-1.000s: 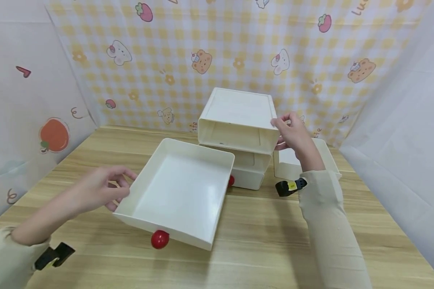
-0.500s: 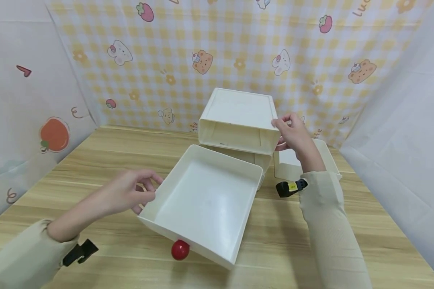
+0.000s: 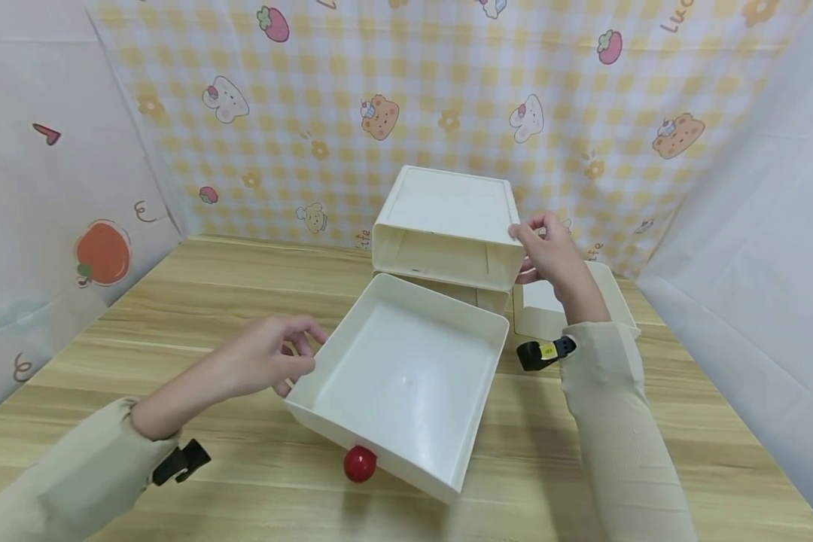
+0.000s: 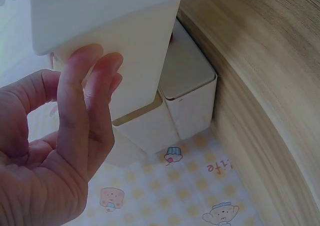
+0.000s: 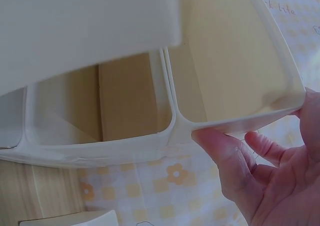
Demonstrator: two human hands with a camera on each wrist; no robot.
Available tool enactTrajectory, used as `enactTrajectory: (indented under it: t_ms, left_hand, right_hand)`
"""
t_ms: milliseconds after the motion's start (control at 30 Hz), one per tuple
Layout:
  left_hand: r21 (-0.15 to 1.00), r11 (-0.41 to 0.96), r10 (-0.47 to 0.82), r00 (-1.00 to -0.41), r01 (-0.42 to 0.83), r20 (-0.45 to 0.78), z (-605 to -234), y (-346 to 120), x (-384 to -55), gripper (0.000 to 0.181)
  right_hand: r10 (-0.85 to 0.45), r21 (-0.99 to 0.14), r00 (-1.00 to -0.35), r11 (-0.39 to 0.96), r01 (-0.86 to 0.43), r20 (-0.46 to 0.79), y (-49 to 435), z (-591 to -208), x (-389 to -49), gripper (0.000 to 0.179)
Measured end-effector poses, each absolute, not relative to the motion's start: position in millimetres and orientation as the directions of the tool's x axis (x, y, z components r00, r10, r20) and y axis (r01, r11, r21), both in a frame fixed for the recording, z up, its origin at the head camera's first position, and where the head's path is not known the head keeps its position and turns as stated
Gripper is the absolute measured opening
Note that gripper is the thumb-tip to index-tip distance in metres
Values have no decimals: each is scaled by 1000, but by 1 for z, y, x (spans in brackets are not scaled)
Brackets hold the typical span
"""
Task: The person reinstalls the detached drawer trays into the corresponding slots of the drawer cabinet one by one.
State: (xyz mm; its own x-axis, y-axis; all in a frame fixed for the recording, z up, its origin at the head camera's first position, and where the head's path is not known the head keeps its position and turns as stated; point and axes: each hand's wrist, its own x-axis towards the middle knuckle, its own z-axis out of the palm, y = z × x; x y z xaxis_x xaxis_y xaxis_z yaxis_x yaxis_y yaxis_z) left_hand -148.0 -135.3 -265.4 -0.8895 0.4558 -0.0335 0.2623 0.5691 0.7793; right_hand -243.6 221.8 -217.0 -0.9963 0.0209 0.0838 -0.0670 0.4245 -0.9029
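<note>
My left hand grips a white plastic drawer by its left side wall, thumb and fingers at the rim. Tilted above the table, this drawer shows a bare inside and a round red knob on its front. Behind it is a stack of white casings. The top casing has an open, hollow front. My right hand holds that casing at its front right corner, thumb on top and fingers along the side. Below, a second hollow casing shows in the right wrist view. The drawer hides the stack's bottom in the head view.
Another white drawer or box lies at the back right, partly behind my right wrist. The wooden tabletop ends at a checked curtain behind, with pale cloth walls on both sides.
My left hand has carried the drawer rightward, turning it slightly, until it stands in front of the stack and covers the lower casing. My right hand and the top casing have stayed put.
</note>
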Motion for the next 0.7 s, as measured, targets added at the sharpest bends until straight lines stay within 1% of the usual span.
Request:
enactTrajectory:
  t_ms: [367, 700]
  left_hand:
    - [802, 543, 449, -893, 248, -28, -271, -129, -152, 31]
    - [832, 515, 411, -911, 206, -29, -275, -123, -152, 34]
  right_hand:
    - [27, -904, -997, 424, -56, 75, 222, -217, -244, 24]
    - [34, -905, -997, 423, -47, 67, 222, -218, -247, 22]
